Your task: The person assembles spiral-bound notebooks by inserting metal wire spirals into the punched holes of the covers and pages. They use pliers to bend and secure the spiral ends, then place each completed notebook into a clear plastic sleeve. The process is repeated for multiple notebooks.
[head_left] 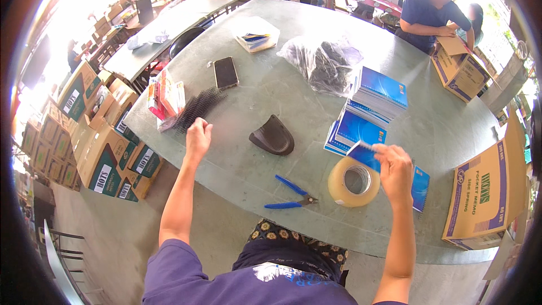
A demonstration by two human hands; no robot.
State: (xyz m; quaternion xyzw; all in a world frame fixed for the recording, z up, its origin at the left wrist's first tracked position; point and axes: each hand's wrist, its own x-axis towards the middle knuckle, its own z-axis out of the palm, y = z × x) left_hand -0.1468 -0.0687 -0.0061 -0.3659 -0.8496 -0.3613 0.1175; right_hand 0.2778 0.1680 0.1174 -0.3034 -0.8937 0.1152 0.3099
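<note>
My right hand [394,170] pinches a small blue notebook [366,156] above a roll of clear packing tape [340,178]. Behind it stand stacks of blue notebooks [379,91], and another spiral-bound notebook [419,187] lies just right of this hand. My left hand [197,140] is closed, its fingertips pressed together; anything in them is too small to make out. It is beside a pile of black spiral binding coils [197,110]. Between my hands lies a dark, hollow, rounded piece [272,135]. Nearer to me are blue-handled pliers [293,195].
A phone [226,73], a plastic bag of dark contents [324,65], a paper stack [255,35] and red-and-white packs [165,96] occupy the table. An open carton [480,192] stands at right. Across the corner, a person [432,14] handles another carton [460,70]. Boxes [107,155] are piled left.
</note>
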